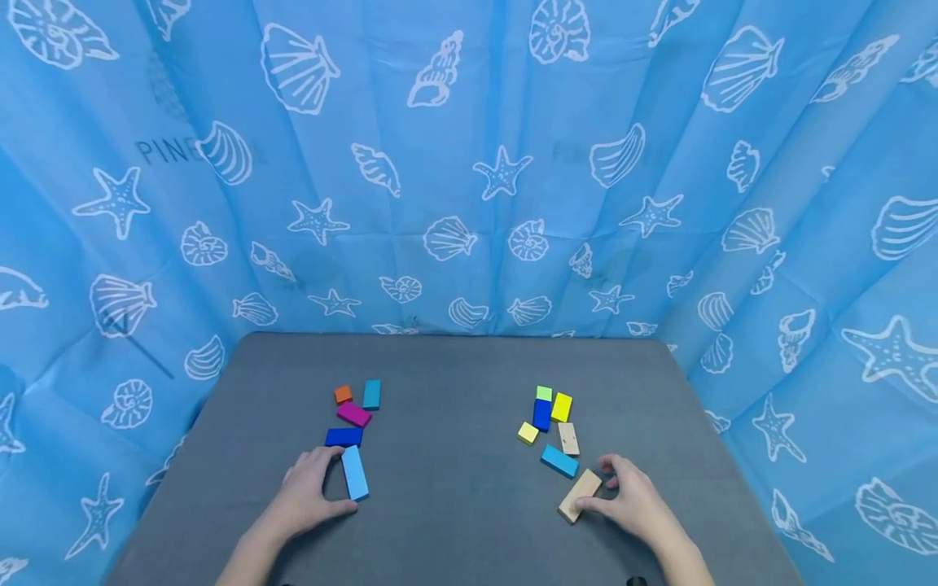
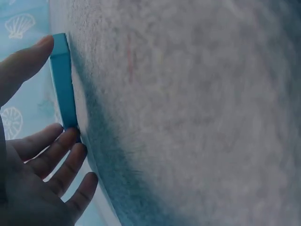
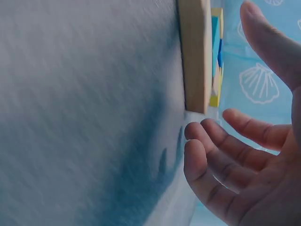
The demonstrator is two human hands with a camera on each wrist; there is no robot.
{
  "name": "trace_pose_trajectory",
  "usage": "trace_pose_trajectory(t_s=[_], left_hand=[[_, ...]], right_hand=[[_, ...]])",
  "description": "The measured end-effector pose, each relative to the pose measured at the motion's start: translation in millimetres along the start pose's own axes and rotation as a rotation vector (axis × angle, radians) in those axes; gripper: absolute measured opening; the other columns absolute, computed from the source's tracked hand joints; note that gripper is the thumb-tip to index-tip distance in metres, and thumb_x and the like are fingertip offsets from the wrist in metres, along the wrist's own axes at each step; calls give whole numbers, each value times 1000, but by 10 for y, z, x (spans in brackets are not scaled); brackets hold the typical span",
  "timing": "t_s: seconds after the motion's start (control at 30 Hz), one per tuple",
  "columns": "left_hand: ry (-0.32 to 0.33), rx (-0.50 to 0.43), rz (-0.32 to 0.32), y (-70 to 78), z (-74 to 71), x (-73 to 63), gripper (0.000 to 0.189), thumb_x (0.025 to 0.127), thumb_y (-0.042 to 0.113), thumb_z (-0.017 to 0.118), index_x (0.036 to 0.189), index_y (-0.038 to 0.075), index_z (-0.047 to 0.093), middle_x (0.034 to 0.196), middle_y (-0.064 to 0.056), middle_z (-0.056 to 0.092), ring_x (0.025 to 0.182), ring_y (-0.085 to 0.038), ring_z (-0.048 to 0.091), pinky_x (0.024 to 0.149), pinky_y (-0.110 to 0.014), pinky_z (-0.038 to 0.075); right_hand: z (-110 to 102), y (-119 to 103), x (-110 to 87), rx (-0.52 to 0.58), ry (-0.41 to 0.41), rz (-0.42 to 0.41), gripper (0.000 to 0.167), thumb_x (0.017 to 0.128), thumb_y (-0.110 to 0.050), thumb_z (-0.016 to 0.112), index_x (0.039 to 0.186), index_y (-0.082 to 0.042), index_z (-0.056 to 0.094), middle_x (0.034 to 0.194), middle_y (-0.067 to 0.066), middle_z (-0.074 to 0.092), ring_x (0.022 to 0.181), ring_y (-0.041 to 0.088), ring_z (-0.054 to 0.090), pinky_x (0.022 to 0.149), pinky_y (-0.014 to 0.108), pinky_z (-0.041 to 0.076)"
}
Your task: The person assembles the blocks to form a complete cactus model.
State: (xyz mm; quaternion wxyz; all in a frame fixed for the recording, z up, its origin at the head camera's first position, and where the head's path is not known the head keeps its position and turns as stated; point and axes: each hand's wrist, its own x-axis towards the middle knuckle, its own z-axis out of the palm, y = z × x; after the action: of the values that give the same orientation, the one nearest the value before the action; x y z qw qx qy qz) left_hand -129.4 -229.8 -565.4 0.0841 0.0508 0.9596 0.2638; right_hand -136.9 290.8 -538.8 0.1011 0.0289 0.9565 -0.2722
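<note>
In the head view my left hand spans a light blue block lengthwise, thumb at the near end and fingertips at the far end. The left wrist view shows the thumb against one end of this block, with the other fingers spread by the opposite end. My right hand is around a plain wooden block, its fingers loosely bent. Seen from the right wrist, the thumb and fingertips stand apart from this wooden block.
Beyond the left hand lie a dark blue block, a magenta block, an orange block and a teal block. Beyond the right hand are a blue block, a yellow block and several others. A shell-patterned curtain surrounds the grey table.
</note>
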Motion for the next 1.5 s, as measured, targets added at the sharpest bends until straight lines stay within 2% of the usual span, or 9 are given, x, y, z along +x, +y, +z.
trace_pose_trajectory(t_s=[0.23, 0.37, 0.57, 0.7, 0.83, 1.03, 1.2, 1.5], left_hand=[[-12, 37, -24, -31, 63, 49, 108, 66, 61, 87, 150, 5, 45, 148, -19, 49, 136, -45, 42, 103, -71, 34], [-9, 37, -27, -7, 74, 58, 107, 65, 57, 90, 148, 5, 47, 149, -20, 48, 136, -45, 41, 102, -71, 34], [-26, 41, -36, 23, 69, 32, 105, 62, 55, 92, 144, 4, 50, 144, -20, 50, 133, -43, 43, 100, -70, 36], [15, 8, -13, 90, 76, 16, 101, 63, 53, 92, 143, 6, 52, 140, -17, 52, 133, -41, 44, 102, -69, 36], [47, -25, 38, 253, 116, 52, 100, 64, 52, 92, 144, 7, 52, 139, -13, 52, 133, -38, 43, 103, -67, 36], [39, -36, 144, 569, 197, 172, 94, 67, 50, 91, 142, 8, 52, 138, -10, 53, 131, -34, 43, 103, -63, 37], [-11, -31, 203, 794, 274, 230, 95, 69, 51, 89, 144, 7, 50, 139, -11, 52, 132, -35, 43, 105, -65, 35], [-144, 113, 292, 1161, 549, 349, 98, 70, 63, 83, 147, 13, 47, 141, -5, 51, 131, -28, 45, 106, -58, 39]], right_hand=[[139, -53, -21, -19, -45, 11, 97, 57, -58, 93, 127, 1, 57, 113, 11, 60, 93, 20, 58, 80, 42, 53], [168, -88, -34, -21, -56, 20, 107, 52, -59, 94, 128, 4, 54, 111, 13, 56, 90, 20, 54, 78, 40, 50], [203, -107, -19, -49, -91, 64, 118, 51, -63, 93, 133, 9, 48, 116, 19, 53, 95, 24, 53, 85, 46, 51], [197, -126, -11, -65, -110, 65, 118, 52, -62, 93, 134, 11, 49, 119, 22, 54, 103, 29, 56, 91, 53, 50], [175, -149, -9, -81, -127, 59, 119, 54, -63, 92, 136, 12, 49, 122, 24, 53, 109, 34, 55, 95, 57, 49], [160, -175, -19, -104, -144, 63, 118, 57, -62, 91, 137, 14, 48, 125, 26, 52, 113, 39, 55, 96, 58, 48], [161, -197, -15, -117, -137, 41, 116, 59, -61, 91, 137, 14, 48, 127, 28, 52, 116, 41, 55, 96, 59, 48], [163, -184, -43, -125, -150, 66, 117, 58, -59, 92, 138, 14, 49, 131, 29, 51, 119, 44, 54, 97, 59, 48]])
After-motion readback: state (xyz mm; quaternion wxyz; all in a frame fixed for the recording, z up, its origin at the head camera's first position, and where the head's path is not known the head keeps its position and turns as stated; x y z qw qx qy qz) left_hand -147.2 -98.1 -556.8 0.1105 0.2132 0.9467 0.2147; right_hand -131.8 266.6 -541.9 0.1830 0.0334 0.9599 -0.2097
